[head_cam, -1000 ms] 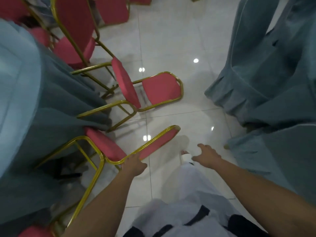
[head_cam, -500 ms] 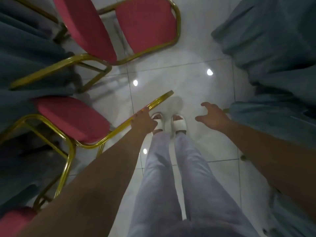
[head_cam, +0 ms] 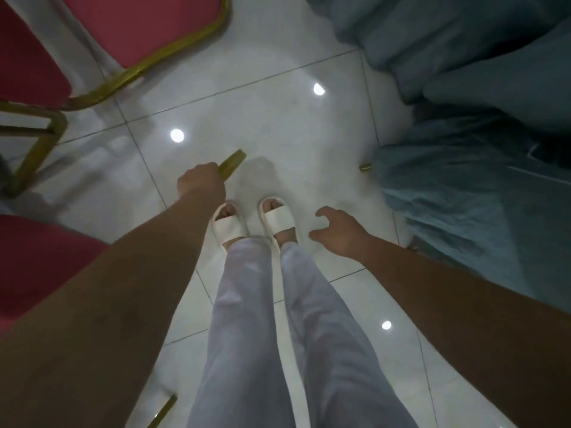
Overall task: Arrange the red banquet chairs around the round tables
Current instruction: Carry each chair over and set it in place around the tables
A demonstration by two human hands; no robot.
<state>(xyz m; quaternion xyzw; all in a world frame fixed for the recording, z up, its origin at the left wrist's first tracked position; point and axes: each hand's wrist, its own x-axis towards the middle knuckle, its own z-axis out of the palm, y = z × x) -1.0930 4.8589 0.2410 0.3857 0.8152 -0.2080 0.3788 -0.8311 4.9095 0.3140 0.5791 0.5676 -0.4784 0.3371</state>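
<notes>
the left hand [head_cam: 200, 182] is gripping the gold rail [head_cam: 232, 164] of the near red chair [head_cam: 37, 254]. the right hand [head_cam: 338, 234] is hovering loosely spread, holding nothing.

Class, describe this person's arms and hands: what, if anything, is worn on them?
The left forearm and right forearm are bare, no sleeves showing. The left hand and right hand wear no gloves; no watch or bracelet is visible.

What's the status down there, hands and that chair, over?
Left hand grips the gold chair frame. Right hand open, holding nothing. Teal tablecloth close on the right, another red chair ahead left.
</notes>
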